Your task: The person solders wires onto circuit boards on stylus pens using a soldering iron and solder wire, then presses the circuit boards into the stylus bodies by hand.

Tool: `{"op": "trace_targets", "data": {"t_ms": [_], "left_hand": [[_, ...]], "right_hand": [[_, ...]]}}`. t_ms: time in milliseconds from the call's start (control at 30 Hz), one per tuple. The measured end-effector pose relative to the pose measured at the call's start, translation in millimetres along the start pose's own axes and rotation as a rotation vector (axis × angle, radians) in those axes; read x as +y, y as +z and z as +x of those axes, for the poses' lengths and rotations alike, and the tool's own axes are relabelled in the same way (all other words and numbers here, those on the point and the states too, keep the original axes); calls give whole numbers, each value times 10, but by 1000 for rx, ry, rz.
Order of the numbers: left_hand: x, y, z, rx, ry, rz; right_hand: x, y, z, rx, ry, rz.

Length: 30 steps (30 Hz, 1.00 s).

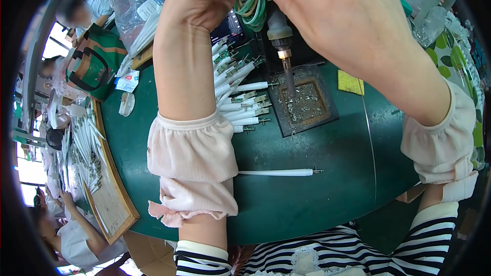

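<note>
My left hand [209,2] is raised at the top edge, its fingers curled and partly cut off. My right hand [337,13] is opposite, thumb pointing left, with fingertips out of frame. What either hand pinches is hidden. Between them hangs a bundle of green and tan loops [250,5], like rubber bands or thin wire. Below my right hand a soldering iron [280,36] points down over a dark square tray [307,97] holding solder bits. White tapered sticks [243,105] with small circuit boards at their ends lie piled beside the tray. A single one [286,173] lies nearer me.
A yellow sponge [350,82] lies right of the tray, near a thin wire [369,143]. A wooden-edged board [110,199], more white sticks [84,148] and a green bag [94,64] stand at the left. Other people [84,240] sit along that side.
</note>
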State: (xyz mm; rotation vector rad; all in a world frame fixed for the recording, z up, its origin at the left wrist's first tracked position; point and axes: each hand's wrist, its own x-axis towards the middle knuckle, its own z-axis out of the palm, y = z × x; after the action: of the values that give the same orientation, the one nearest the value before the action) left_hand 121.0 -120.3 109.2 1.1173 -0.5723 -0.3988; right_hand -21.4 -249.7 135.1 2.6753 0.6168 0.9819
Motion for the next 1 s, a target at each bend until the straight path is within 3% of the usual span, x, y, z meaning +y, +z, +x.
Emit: {"op": "trace_targets", "data": {"t_ms": [200, 333, 433, 600, 700, 800, 833, 900, 1000], "left_hand": [[19, 140, -81, -61, 69, 26], [31, 81, -58, 6, 19, 56], [6, 40, -22, -19, 13, 21], [38, 138, -92, -96, 40, 94], [45, 160, -102, 8, 0, 3], [128, 16, -114, -273, 16, -251], [195, 97, -139, 16, 41, -112], [350, 83, -199, 341, 156, 80], [637, -277, -327, 595, 531, 356]], "right_hand": [[-11, -59, -9, 8, -77, -84], [33, 29, 0, 69, -60, 47], [-3, -65, 1, -42, 6, 0], [33, -77, -22, -31, -106, -90], [6, -76, 1, -102, -46, -64], [-5, -37, -49, 5, -67, -30], [3, -19, -52, 74, -74, 32], [26, -39, -47, 95, -60, 74], [24, -57, -32, -3, -38, 52]]}}
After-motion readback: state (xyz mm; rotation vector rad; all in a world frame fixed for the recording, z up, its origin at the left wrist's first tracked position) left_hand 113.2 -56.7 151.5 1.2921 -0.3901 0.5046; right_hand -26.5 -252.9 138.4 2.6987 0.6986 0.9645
